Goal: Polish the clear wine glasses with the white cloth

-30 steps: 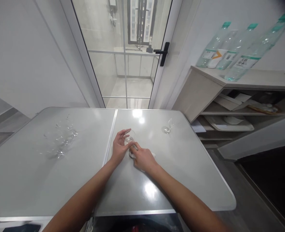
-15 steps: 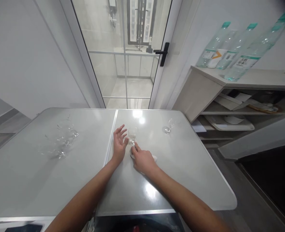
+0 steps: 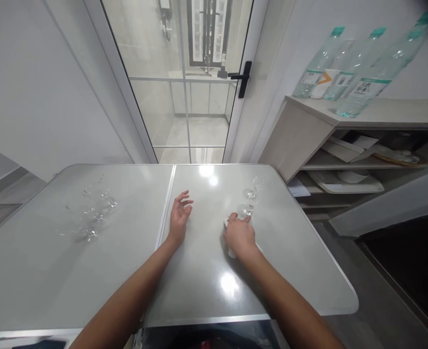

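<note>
My right hand (image 3: 240, 235) reaches over the right half of the table, its fingers closed on a small clear stemmed glass (image 3: 248, 211). A white cloth (image 3: 231, 253) shows from beneath the same palm, mostly hidden by the hand. Just beyond stands another clear stemmed glass (image 3: 250, 194), close to the held one. Near the table's seam my left hand (image 3: 180, 218) hovers with fingers apart and nothing in it.
Several clear glasses (image 3: 96, 213) stand grouped on the left half of the grey table (image 3: 126, 276). Behind the table is a glass door (image 3: 150, 116). At the right, a shelf unit (image 3: 282, 131) bears several plastic bottles (image 3: 366, 87).
My right hand has carried the stemmed glass and the cloth from beside my left hand rightward, close to the other glass. My left hand has stayed nearly in place, open.
</note>
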`<state>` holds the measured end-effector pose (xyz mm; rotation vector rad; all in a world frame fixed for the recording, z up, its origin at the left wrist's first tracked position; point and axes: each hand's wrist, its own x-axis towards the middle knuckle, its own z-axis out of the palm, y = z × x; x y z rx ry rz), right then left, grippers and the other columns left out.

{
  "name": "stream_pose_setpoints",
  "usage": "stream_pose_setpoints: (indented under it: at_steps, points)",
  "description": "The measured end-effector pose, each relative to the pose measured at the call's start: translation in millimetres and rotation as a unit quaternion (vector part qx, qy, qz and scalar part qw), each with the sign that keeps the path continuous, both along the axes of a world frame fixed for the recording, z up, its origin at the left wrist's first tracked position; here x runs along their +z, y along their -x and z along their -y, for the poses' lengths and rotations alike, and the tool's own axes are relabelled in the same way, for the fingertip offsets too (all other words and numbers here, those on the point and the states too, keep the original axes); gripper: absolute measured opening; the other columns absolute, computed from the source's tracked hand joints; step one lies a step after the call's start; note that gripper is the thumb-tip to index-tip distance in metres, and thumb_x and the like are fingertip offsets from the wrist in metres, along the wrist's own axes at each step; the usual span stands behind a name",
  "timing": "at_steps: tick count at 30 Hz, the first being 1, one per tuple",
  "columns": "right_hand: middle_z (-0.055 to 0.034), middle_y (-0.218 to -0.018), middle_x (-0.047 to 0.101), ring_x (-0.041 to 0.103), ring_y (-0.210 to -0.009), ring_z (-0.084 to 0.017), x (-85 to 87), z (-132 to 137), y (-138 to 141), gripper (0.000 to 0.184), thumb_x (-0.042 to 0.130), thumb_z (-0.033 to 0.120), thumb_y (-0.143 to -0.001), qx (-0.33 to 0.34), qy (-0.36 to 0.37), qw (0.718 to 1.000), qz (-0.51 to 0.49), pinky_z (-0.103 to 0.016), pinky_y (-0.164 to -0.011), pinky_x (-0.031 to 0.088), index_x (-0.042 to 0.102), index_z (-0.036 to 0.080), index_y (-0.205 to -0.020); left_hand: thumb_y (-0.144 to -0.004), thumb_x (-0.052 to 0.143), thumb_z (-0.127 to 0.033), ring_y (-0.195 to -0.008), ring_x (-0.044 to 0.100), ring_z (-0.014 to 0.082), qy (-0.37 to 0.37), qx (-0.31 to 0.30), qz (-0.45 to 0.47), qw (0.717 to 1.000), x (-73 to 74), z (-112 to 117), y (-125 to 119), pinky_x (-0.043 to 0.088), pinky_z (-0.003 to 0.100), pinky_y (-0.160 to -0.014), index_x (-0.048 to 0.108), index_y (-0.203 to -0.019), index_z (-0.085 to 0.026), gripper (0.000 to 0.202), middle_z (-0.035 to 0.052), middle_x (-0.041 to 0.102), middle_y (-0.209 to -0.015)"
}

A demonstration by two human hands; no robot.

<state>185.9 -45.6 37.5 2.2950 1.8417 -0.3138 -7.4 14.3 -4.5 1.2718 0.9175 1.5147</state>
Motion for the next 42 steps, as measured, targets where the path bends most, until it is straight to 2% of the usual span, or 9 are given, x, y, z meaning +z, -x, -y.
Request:
stream_pose_setpoints:
  at_steps: [3, 7, 19, 24, 28, 31, 35, 38, 42]
  points:
    - [-0.0314, -0.102, 0.074, 0.059, -0.136, -0.044, 6.0, -1.7, -17.0, 0.054, 0.058, 0.008, -0.090, -0.024, 0.016, 1.000, -0.011, -0.041, -0.086, 0.056, 0.050, -0.005, -0.142, -0.094, 0.068, -0.044, -0.110, 0.064, 0.0231, 0.017, 0.007, -0.005, 1.000, 0.7, -0.2, 0.4, 0.051, 0.038, -0.092, 0.062, -0.124, -0.028, 0.034, 0.0099, 0.051, -0.154]
    - [-0.0282, -0.103, 0.075, 0.064, -0.130, -0.041, 10.5, -5.9, -31.4, 0.034, 0.053, 0.009, -0.092, -0.048, 0.006, 0.998, -0.030, -0.039, -0.086, 0.056, 0.058, 0.004, -0.125, -0.094, 0.067, -0.043, -0.106, 0.064, 0.0218, 0.028, 0.009, -0.010, 1.000, 1.7, 0.1, 0.0, 0.051, 0.036, -0.089, 0.063, -0.123, -0.028, 0.034, 0.0098, 0.053, -0.150]
    - [-0.0280, -0.104, 0.074, 0.069, -0.119, -0.037, 11.6, -11.3, -38.7, 0.038, 0.048, 0.008, -0.089, -0.102, -0.017, 0.994, -0.046, -0.037, -0.083, 0.052, 0.057, 0.001, -0.126, -0.093, 0.067, -0.045, -0.097, 0.062, 0.0197, 0.038, 0.016, -0.018, 0.999, 1.6, 0.8, -0.9, 0.050, 0.034, -0.086, 0.064, -0.113, -0.026, 0.027, 0.0091, 0.057, -0.141]
    - [-0.0267, -0.106, 0.072, 0.075, -0.098, -0.033, 21.0, -6.4, -30.3, 0.030, 0.045, 0.012, -0.093, -0.121, -0.049, 0.991, -0.035, -0.036, -0.080, 0.050, 0.060, 0.005, -0.118, -0.095, 0.064, -0.045, -0.095, 0.063, 0.0190, 0.042, 0.015, -0.008, 0.999, -1.7, -1.1, -0.1, 0.049, 0.033, -0.084, 0.065, -0.112, -0.026, 0.025, 0.0086, 0.058, -0.141]
    - [-0.0136, -0.098, 0.071, 0.071, -0.088, -0.027, 23.4, -2.6, -14.1, 0.017, 0.049, 0.024, -0.096, -0.034, -0.140, 0.984, -0.108, -0.033, -0.078, 0.047, 0.060, 0.017, -0.107, -0.096, 0.064, -0.046, -0.094, 0.063, 0.0198, 0.043, -0.013, -0.021, 0.999, -2.6, -1.4, 0.8, 0.049, 0.033, -0.085, 0.067, -0.108, -0.025, 0.024, 0.0087, 0.065, -0.130]
    - [-0.0080, -0.102, 0.067, 0.064, -0.087, -0.022, 13.5, -5.1, -3.5, 0.011, 0.049, 0.028, -0.094, 0.035, -0.235, 0.935, -0.264, -0.031, -0.079, 0.047, 0.056, 0.021, -0.099, -0.096, 0.064, -0.049, -0.099, 0.066, 0.0237, 0.035, -0.125, -0.057, 0.990, -0.8, 2.3, -1.0, 0.051, 0.036, -0.089, 0.071, -0.111, -0.022, 0.032, 0.0111, 0.070, -0.117]
    - [-0.0054, -0.107, 0.068, 0.064, -0.097, -0.021, -9.0, -12.4, 4.5, 0.025, 0.046, 0.039, -0.095, 0.040, -0.209, 0.806, -0.552, -0.030, -0.085, 0.052, 0.053, 0.022, -0.113, -0.083, 0.081, -0.047, -0.110, 0.068, 0.0304, 0.035, -0.258, -0.093, 0.961, 3.4, 9.2, -5.9, 0.054, 0.039, -0.091, 0.070, -0.128, -0.021, 0.053, 0.0135, 0.072, -0.122]
    - [-0.0057, -0.115, 0.069, 0.066, -0.108, -0.021, -22.3, -18.2, 6.8, 0.035, 0.044, 0.044, -0.097, 0.004, -0.166, 0.709, -0.685, -0.032, -0.092, 0.054, 0.053, 0.023, -0.123, -0.081, 0.083, -0.043, -0.103, 0.070, 0.0291, 0.052, -0.233, -0.095, 0.966, 2.8, 8.9, -6.6, 0.055, 0.037, -0.087, 0.078, -0.103, -0.019, 0.032, 0.0103, 0.076, -0.109]
    - [-0.0057, -0.111, 0.073, 0.068, -0.102, -0.022, -26.9, -25.1, 4.5, 0.037, 0.065, 0.044, -0.089, -0.043, -0.146, 0.607, -0.780, -0.032, -0.089, 0.055, 0.061, 0.021, -0.118, -0.082, 0.081, -0.047, -0.082, 0.069, 0.0228, 0.131, -0.085, 0.034, 0.987, -5.1, -0.1, -2.2, 0.053, 0.031, -0.072, 0.077, -0.096, -0.018, 0.032, 0.0047, 0.076, -0.090]
